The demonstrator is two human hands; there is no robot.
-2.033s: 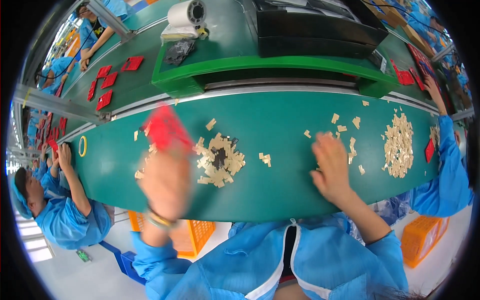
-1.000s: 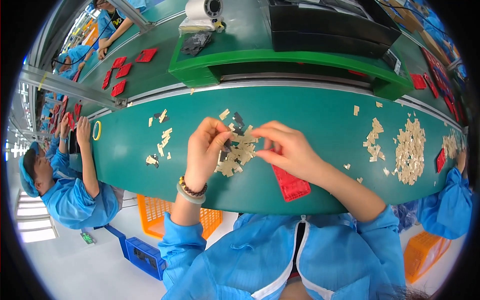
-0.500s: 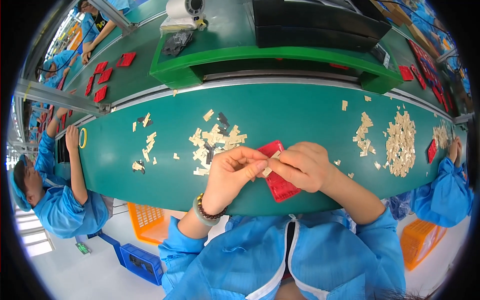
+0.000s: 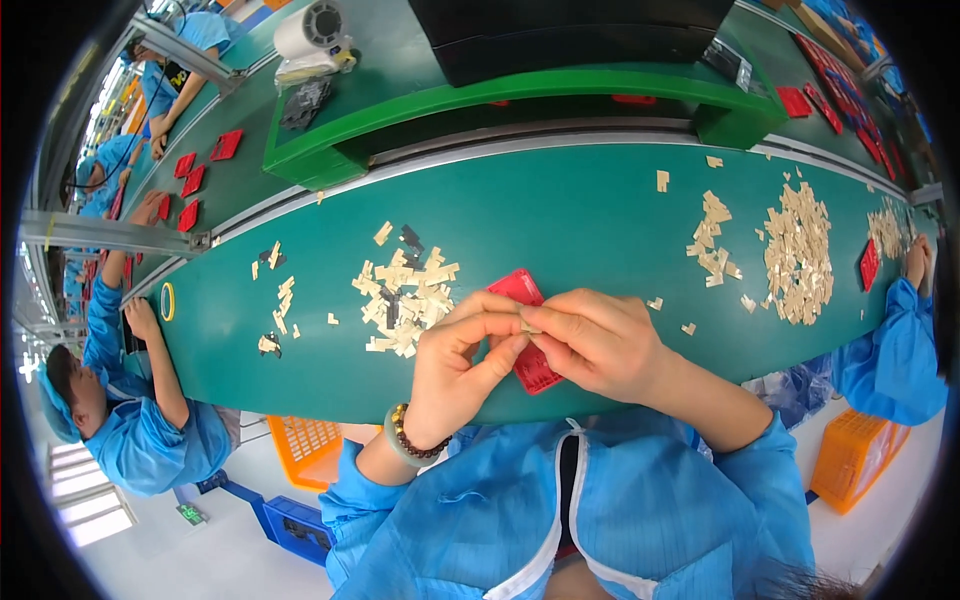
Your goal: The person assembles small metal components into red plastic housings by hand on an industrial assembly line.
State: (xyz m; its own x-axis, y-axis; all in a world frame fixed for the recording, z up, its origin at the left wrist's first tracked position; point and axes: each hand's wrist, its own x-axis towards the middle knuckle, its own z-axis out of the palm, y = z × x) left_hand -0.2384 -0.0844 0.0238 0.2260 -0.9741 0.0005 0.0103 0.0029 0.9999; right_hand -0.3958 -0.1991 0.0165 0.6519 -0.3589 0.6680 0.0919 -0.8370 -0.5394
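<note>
Over the table's near edge my left hand (image 4: 458, 362) and my right hand (image 4: 598, 346) meet, both closed in a pinch. Between their fingertips is a small cream-coloured piece (image 4: 528, 327), mostly covered by the fingers. Beneath the hands lies a flat red plastic part (image 4: 537, 374), its middle hidden by them. Just left of my left hand spreads a loose heap of cream L-shaped pieces (image 4: 432, 290) mixed with a few dark grey ones (image 4: 411, 238).
Further right on the green table (image 4: 580, 220) lies a larger cream pile (image 4: 798, 255). A green shelf (image 4: 400, 118) with a black box (image 4: 560, 40) spans the back. Co-workers sit at the left (image 4: 150, 430) and right (image 4: 890, 350). A yellow tape roll (image 4: 167, 301) stands near the left one.
My fingertips have come together around the cream piece, which shows less now. The view has shifted a little. At the left, a co-worker's hand has reached further towards the red parts.
</note>
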